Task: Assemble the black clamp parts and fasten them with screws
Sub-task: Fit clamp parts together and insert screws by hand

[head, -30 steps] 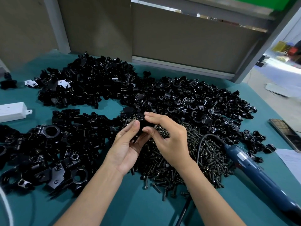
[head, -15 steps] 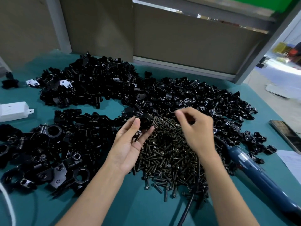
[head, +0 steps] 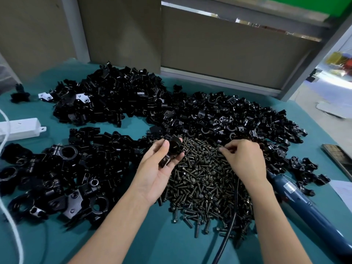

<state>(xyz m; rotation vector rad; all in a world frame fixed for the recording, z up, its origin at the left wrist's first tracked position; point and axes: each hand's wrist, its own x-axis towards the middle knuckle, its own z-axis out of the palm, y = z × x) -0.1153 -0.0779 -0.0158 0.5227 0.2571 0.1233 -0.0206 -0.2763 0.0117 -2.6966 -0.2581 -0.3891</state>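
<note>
My left hand (head: pixel 159 168) holds a black clamp part (head: pixel 173 150) between thumb and fingers, palm up, at the left edge of the screw pile (head: pixel 205 183). Over the top of that pile my right hand (head: pixel 245 159) has its fingertips curled together, pinching at a dark screw; the screw itself is too small to make out. Loose black clamp halves (head: pixel 219 119) are heaped behind the screws. More clamp pieces (head: pixel 108 98) lie at the back left. Assembled clamps (head: pixel 62 178) lie at the left.
A blue electric screwdriver (head: pixel 304 204) lies at the right with its black cable (head: pixel 230 225) running across the screws. A white power strip (head: pixel 19 128) and white cord (head: pixel 11 221) are at the far left. A phone (head: pixel 339 159) and paper (head: pixel 342 189) sit at the right edge.
My right hand left the clamp part, swung right and came down onto the screw pile. My left hand kept hold of the clamp part and barely moved.
</note>
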